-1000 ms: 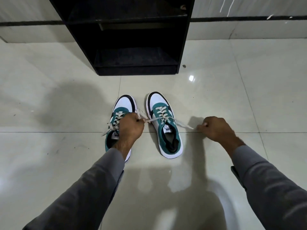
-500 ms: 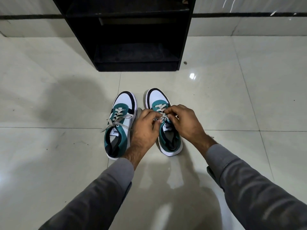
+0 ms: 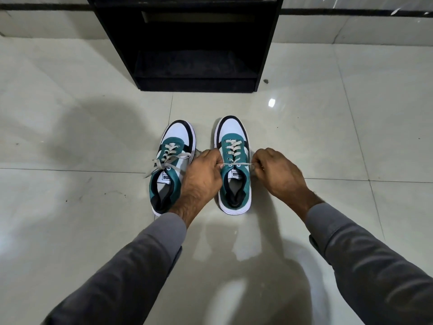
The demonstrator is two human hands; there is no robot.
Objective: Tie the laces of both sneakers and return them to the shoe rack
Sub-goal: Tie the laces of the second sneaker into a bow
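Two teal, white and black sneakers stand side by side on the floor, toes pointing away from me. The left sneaker (image 3: 171, 167) has loose cream laces trailing off to its left. On either side of the right sneaker (image 3: 234, 165) are my hands. My left hand (image 3: 202, 174) pinches one end of its lace (image 3: 236, 163), and my right hand (image 3: 278, 174) pinches the other end. The lace runs taut and level across the top eyelets. The black shoe rack (image 3: 194, 43) stands beyond the sneakers, its lower shelf bare.
Glossy pale floor tiles (image 3: 70, 207) surround the sneakers on all sides. A wall with a dark stripe (image 3: 351, 12) runs behind the rack. A small dark speck (image 3: 266, 81) lies on the floor right of the rack's base.
My hands were together over the right sneaker's tongue half a second ago. They have since spread apart sideways, drawing the lace tight across the top eyelets.
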